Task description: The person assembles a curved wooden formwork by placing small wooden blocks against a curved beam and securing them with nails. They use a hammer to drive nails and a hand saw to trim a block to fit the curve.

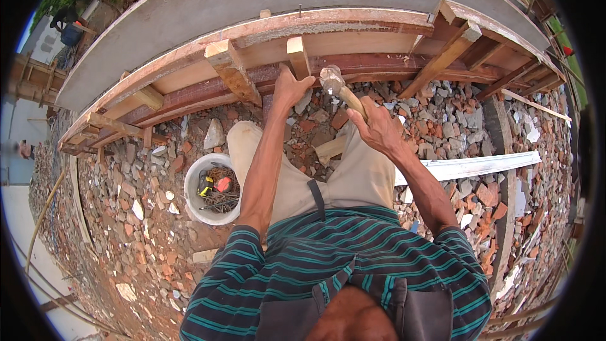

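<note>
My right hand (pixel 380 127) is wrapped round the wooden handle of a hammer (pixel 351 101). The hammer's worn, pale-crusted head (pixel 331 80) is raised just right of my left hand (pixel 291 90). That left hand is closed at the lower end of a short upright wooden block (pixel 298 52), thumb on its right and fingers on its left. The block stands against the long timber formwork (pixel 353 63), between its upper rail and reddish lower board. Left of it, a thicker wooden brace (pixel 232 71) leans out from the same formwork.
Behind the formwork runs a grey concrete wall (pixel 240 0). Near my left knee stands a white bucket (pixel 193 197) of nails with a yellow-and-black tool and a red item. Broken brick and stone (pixel 145 183) cover the ground. A white metal strip (pixel 473 165) lies at right.
</note>
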Tool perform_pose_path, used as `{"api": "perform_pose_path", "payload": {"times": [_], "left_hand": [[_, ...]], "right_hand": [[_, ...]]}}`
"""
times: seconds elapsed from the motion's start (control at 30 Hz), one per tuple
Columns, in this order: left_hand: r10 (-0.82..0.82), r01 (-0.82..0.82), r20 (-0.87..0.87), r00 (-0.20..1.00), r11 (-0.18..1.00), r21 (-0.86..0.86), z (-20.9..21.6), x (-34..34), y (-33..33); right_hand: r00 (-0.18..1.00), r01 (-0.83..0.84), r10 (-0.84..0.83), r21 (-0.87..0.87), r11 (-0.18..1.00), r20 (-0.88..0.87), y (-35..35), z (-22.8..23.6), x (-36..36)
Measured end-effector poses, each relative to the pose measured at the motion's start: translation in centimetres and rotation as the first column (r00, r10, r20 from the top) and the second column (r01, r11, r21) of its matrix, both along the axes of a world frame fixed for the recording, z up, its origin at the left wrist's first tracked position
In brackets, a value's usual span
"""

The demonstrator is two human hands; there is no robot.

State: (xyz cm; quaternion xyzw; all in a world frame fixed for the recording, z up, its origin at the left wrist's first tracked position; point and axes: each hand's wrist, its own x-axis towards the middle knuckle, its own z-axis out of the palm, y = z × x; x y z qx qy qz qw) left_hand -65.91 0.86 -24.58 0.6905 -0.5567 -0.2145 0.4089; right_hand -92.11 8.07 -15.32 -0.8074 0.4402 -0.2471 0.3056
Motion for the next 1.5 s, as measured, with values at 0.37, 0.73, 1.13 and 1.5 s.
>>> {"api": "perform_pose_path", "payload": {"times": [0.37,0.73,1.13,1.5], "left_hand": [[-0.125,0.133,0.592,0.796,0.991,0.030,13.4,4.8,-10.2],[-0.248,0.145,0.613,0.750,0.966,0.213,11.8,5.1,-11.9],[-0.317,0.185,0.434,0.844,0.929,0.319,12.3,5.9,-13.0],[-0.412,0.375,0.020,0.911,0.849,0.373,12.9,6.5,-13.9]], "right_hand": [[0.469,-0.874,0.592,-0.248,0.418,-0.655,-0.3,-1.7,3.7],[0.685,-0.583,0.371,-0.167,0.795,-0.627,-3.0,-3.8,5.3],[0.758,-0.351,0.198,-0.133,0.927,-0.622,-4.9,-0.3,7.3],[0.515,-0.790,0.334,-0.286,0.542,-0.789,-0.4,3.5,11.0]]}}
